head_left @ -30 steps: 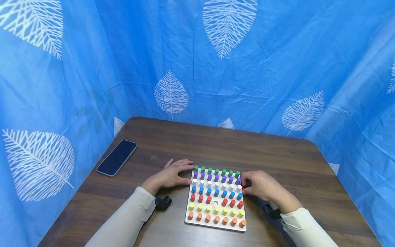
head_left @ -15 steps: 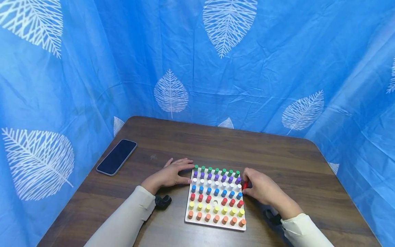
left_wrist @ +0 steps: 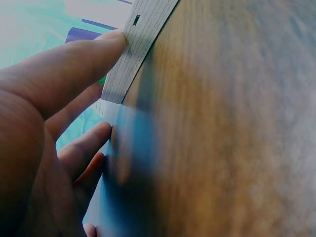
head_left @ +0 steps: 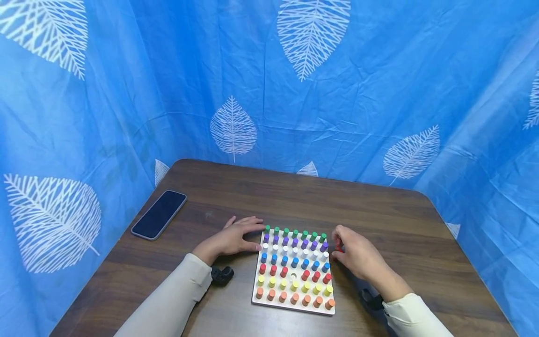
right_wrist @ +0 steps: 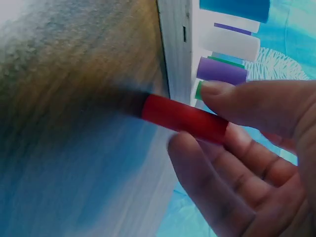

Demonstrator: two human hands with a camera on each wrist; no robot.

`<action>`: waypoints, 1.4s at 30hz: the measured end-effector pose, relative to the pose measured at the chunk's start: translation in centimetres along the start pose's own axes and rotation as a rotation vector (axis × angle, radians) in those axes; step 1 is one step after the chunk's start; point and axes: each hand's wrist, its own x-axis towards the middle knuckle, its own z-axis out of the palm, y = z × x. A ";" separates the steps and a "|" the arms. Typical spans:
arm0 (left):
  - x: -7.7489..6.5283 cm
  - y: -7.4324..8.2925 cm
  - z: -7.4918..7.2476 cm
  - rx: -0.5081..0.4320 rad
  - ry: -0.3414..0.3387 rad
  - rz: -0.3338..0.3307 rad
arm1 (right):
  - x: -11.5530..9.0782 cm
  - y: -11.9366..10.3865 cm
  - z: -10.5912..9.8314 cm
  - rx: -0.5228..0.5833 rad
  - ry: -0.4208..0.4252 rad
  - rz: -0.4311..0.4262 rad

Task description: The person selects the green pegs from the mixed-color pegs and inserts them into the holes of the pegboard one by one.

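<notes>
A white pegboard [head_left: 294,306] lies on the table with rows of coloured pegs standing in it. From far to near the rows are green, purple, white, blue, red, yellow and orange. An uncovered hole [head_left: 293,276] shows in the red row. My left hand [head_left: 229,238] rests at the board's far left, fingers spread, thumb touching its side. Right of the board, my right hand [head_left: 362,252] holds a loose red peg [right_wrist: 185,118] between thumb and fingers. In the right wrist view, the peg's free end points at the tabletop; whether it touches is unclear.
A dark-screened phone [head_left: 159,215] lies at the table's left edge. Blue curtains [head_left: 269,93] with white leaf prints hang behind and beside the brown wooden table [head_left: 269,187]. Black straps [head_left: 222,276] with devices are worn at both wrists.
My right hand has shifted slightly right and away from the board's edge, and the red peg has moved with it. My left hand and the board have stayed nearly still.
</notes>
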 end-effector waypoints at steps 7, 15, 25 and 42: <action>0.0 0.0 0.1 0.000 -0.005 0.005 | -0.2 0.1 -0.4 0.009 -0.005 -0.010; 0.1 -0.2 0.1 -0.001 -0.006 0.006 | -0.5 0.2 -0.6 0.011 0.022 -0.038; -0.1 -0.1 0.0 -0.001 -0.001 0.008 | -0.5 0.1 -2.0 0.023 0.080 -0.064; -0.2 0.0 0.0 -0.005 0.005 0.009 | -1.0 -4.0 -4.2 0.013 0.159 -0.171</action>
